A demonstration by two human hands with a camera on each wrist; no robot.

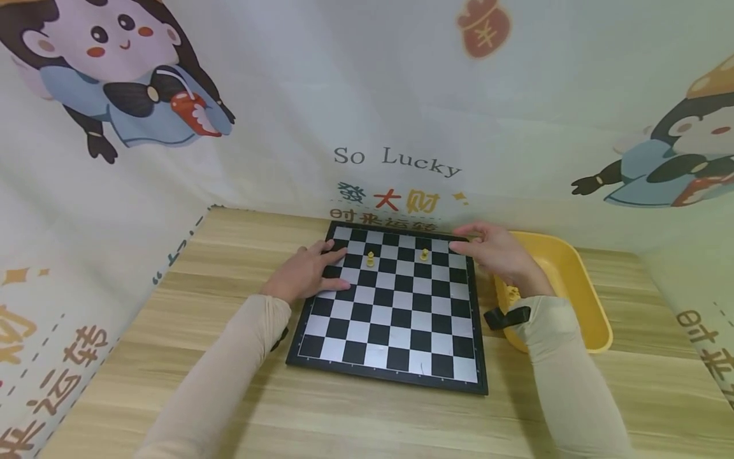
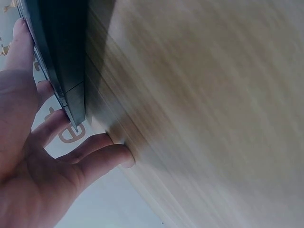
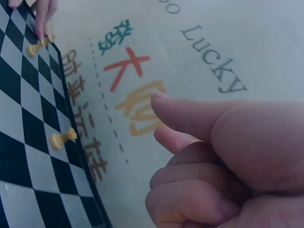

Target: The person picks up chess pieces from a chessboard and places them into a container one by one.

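Note:
A black-and-white chessboard (image 1: 392,315) lies on the wooden table, with two small yellow chess pieces standing near its far side. One chess piece (image 1: 370,259) is left of centre, close to my left hand. The other chess piece (image 1: 424,254) stands further right; the right wrist view also shows this chess piece (image 3: 64,138). My left hand (image 1: 301,271) rests spread over the board's left edge, holding no piece. Above the far right corner is my right hand (image 1: 499,252), thumb and index finger apart, with the other fingers (image 3: 194,199) bent. Nothing shows between its fingertips.
A yellow plastic tray (image 1: 593,312) stands right of the board, partly covered by my right forearm. Some yellow chess pieces (image 1: 513,293) lie at its left side. A printed cloth (image 1: 395,95) hangs behind the wooden table (image 1: 189,299) and along its sides.

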